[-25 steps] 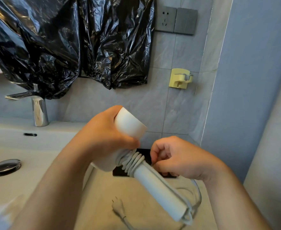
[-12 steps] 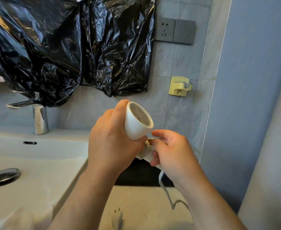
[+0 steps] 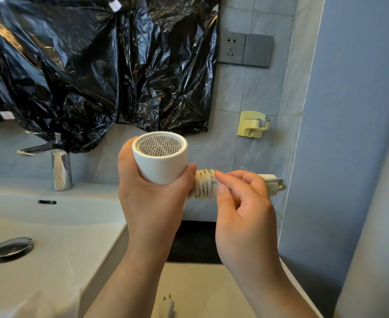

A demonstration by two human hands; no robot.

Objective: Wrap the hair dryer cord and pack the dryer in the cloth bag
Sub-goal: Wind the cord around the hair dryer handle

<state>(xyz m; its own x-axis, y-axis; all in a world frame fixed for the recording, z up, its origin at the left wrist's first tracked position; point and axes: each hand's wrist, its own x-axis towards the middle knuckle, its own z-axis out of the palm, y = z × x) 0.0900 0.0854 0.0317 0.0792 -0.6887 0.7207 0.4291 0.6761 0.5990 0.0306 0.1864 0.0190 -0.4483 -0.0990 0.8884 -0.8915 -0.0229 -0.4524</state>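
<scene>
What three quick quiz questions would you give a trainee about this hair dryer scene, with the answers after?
1. Multiple choice: the cord is coiled A) round the hair dryer handle, B) round its barrel, C) not at all.
2. True or false: the left hand grips the hair dryer by its barrel.
3. Fill in: the plug lies on the ____.
Key: 1 A; 2 true; 3 counter.
</scene>
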